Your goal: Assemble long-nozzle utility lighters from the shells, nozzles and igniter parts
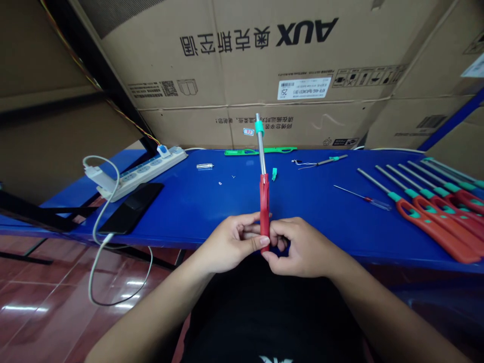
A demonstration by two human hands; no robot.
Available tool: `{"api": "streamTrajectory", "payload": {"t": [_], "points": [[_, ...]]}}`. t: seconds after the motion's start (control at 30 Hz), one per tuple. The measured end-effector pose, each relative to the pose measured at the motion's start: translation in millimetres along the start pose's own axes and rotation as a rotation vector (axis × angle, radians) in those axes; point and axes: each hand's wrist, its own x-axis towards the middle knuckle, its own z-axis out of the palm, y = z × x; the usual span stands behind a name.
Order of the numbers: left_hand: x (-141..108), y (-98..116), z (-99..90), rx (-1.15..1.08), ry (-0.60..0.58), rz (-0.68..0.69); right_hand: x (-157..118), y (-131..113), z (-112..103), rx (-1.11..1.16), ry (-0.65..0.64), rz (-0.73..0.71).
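My left hand (230, 242) pinches the red handle of a long stick lighter (264, 204), with my thumb pressed near its bottom end. My right hand (304, 249) holds that same end, its fingers curled in close. The lighter is in front of my tummy, at the near edge of the blue table (212, 194), and its shiny metal tube points away from me. A little green plastic piece (274, 174) lies just past it, and a screwdriver (379, 203) lies off to the right.
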Motion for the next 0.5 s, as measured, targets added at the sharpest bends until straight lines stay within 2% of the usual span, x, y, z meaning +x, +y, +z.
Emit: {"api": "streamTrajectory", "payload": {"t": [0.17,0.23,0.37,0.43,0.5], "points": [[-4.6,-3.6,4.8,0.0,0.044,-0.016,-7.2,-1.1,-3.0,-0.082,0.009,0.003],[-7.8,-7.1,7.2,0.024,0.077,-0.024,-7.3,0.0,-8.1,-0.086,0.12,-0.015],[-13.0,-8.0,13.5,0.133,0.124,-0.031,2.4,-8.8,-20.1,-0.16,0.485,-0.015],[-14.0,-4.8,16.9,0.178,0.113,-0.026,10.1,-18.2,-24.7,-0.211,0.545,0.033],[-14.3,-1.5,20.0,0.211,0.104,-0.019,16.7,-27.2,-27.4,-0.257,0.546,0.112]]}}
